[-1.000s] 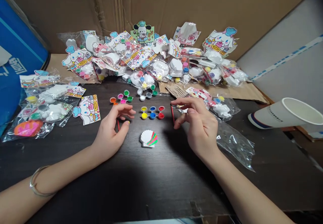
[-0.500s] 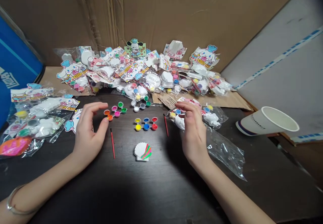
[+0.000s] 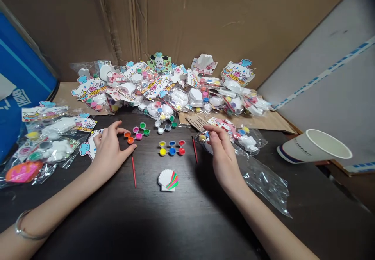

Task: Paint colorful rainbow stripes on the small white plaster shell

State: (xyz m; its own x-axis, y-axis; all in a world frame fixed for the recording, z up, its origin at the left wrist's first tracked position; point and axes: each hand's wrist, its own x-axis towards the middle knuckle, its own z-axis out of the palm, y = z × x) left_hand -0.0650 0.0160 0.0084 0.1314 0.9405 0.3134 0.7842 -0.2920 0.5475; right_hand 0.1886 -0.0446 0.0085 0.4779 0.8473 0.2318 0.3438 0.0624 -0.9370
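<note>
My left hand (image 3: 109, 148) hovers left of the paints, thumb and fingers apart and holding nothing. Its thumb tip is over the upper end of a red paintbrush (image 3: 134, 172), close to a strip of orange, pink and green paint pots (image 3: 138, 136). On the right, my right hand (image 3: 224, 156) is empty, its fingers loosely extended, near a second red paintbrush (image 3: 195, 150). Between the hands lies a white plaster seashell (image 3: 166, 180), its right side striped red, green, pink and orange. Behind it is an open strip of yellow, blue and red paint pots (image 3: 172, 151).
Packaged plaster painting kits (image 3: 178, 96) pile along the back, with more bagged pieces (image 3: 55, 143) on the left. White, grey and green pots (image 3: 167, 127) sit before the pile. A clear plastic bag (image 3: 266, 184) and a tilted-looking paper cup (image 3: 313, 146) are at right.
The view has shifted slightly, so things appear a little lower and further right. My left thumb has stretched rightward to the paintbrush's top. My right hand has turned a little, thumb nearer its fingers.
</note>
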